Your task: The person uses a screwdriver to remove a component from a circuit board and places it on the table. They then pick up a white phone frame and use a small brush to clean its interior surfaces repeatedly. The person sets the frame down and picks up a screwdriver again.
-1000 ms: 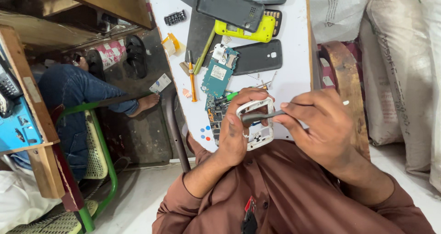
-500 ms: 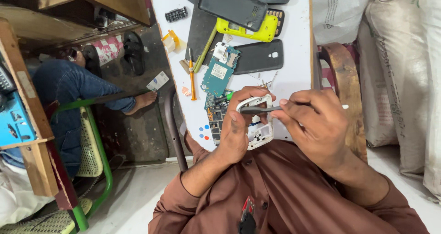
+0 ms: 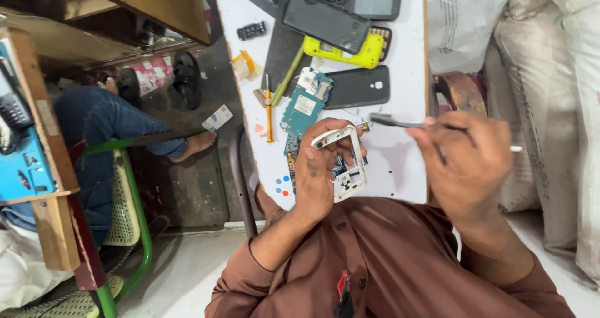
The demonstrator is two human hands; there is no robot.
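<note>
White table (image 3: 400, 162), phone frame (image 3: 347, 162) in left-hand fingers (image 3: 312, 162)

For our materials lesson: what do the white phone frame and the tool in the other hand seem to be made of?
White phone frame, in the left hand: probably moulded plastic, matt, thin with cut-outs. Tool, in the right hand: likely metal, grey with a dull sheen, though blurred.

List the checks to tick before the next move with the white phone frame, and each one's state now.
1. Left hand grips the white plastic phone frame: ok.
2. Right hand holds the grey metal tweezers: ok.
3. Tweezer tips lifted off the frame: ok.
4. Teal circuit board lying apart on the white table: ok.
5. Orange-handled screwdriver within reach: ok.
6. Loose screws left in the frame: cannot tell.
</note>
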